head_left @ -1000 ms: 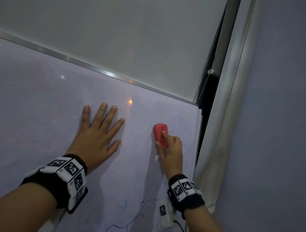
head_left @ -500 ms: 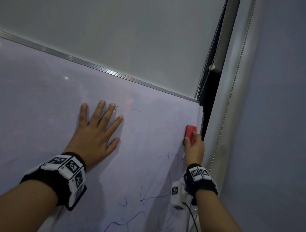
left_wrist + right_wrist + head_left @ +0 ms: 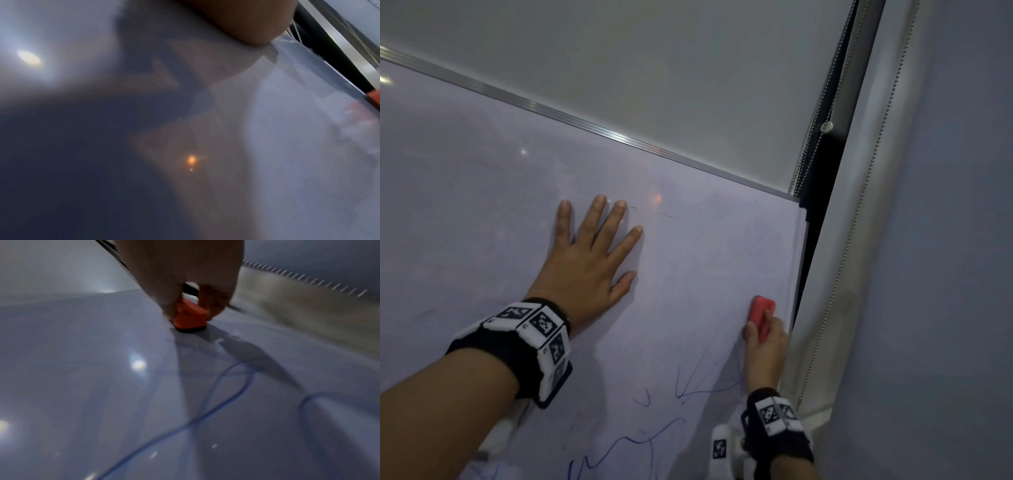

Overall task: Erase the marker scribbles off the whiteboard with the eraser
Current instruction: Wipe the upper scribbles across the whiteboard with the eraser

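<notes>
the whiteboard (image 3: 482, 212) carries blue scribbles (image 3: 633, 442) low down, a flat left hand (image 3: 585, 270) and the red eraser (image 3: 760, 315).

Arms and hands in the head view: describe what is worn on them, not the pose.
Both forearms are bare, with no sleeves and no gloves. The left wrist band is black, carrying white square tiles printed with black pixel-pattern markers. The right wrist band is the same kind. A small white block with one more marker hangs beside the right band.

Against the pale lilac-white whiteboard (image 3: 482, 205) with its silver frame, the eraser (image 3: 761, 317) was red with a black base, the scribbles (image 3: 640, 442) below it blue, and both wristbands (image 3: 530, 342) black with black-and-white checkered markers.
</notes>
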`<action>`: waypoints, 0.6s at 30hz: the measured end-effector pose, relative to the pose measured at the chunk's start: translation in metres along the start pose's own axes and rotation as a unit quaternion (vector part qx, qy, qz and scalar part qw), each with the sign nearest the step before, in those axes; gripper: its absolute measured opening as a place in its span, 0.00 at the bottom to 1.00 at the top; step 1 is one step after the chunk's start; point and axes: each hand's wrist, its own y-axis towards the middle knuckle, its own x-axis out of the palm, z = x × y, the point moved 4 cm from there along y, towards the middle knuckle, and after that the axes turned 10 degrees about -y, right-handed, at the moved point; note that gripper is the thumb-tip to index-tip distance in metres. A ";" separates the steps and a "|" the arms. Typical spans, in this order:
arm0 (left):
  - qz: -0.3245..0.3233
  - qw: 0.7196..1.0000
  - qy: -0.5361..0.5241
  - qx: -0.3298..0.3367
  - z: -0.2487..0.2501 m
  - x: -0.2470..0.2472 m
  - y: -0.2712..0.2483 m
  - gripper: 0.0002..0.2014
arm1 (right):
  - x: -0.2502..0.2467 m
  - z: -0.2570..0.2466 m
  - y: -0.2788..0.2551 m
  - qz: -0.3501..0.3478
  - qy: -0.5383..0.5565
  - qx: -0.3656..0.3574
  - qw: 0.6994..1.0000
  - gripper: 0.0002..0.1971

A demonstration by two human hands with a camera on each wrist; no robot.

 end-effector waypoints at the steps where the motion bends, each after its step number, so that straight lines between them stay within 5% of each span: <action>1: -0.001 1.000 -0.001 -0.002 0.000 0.000 0.000 0.31 | 0.004 -0.015 -0.015 -0.013 0.011 -0.049 0.999 0.18; 3: 0.000 1.000 -0.001 -0.005 0.000 -0.001 0.000 0.31 | 0.009 -0.038 -0.043 -0.030 0.026 -0.147 0.988 0.19; 5: -0.004 1.000 -0.003 -0.005 0.001 -0.001 0.000 0.31 | 0.009 -0.036 -0.043 -0.016 0.009 -0.171 0.985 0.20; 9: -0.007 1.000 -0.002 -0.001 0.000 0.000 0.000 0.31 | 0.003 0.012 -0.005 0.005 0.024 0.048 0.999 0.19; 11: -0.010 1.000 -0.005 -0.001 0.000 0.000 0.000 0.31 | 0.005 0.016 -0.007 0.003 0.024 0.090 0.996 0.19; 13: -0.009 1.000 -0.005 -0.004 0.000 0.000 0.000 0.31 | 0.011 -0.006 -0.029 -0.005 0.018 0.013 1.000 0.19; 16: -0.011 1.000 -0.007 -0.011 0.000 -0.001 0.001 0.32 | 0.016 -0.046 -0.081 -0.017 0.013 -0.204 0.979 0.20; 18: -0.019 1.000 -0.005 -0.012 0.001 -0.002 0.001 0.32 | 0.015 -0.050 -0.087 -0.022 -0.015 -0.257 0.966 0.22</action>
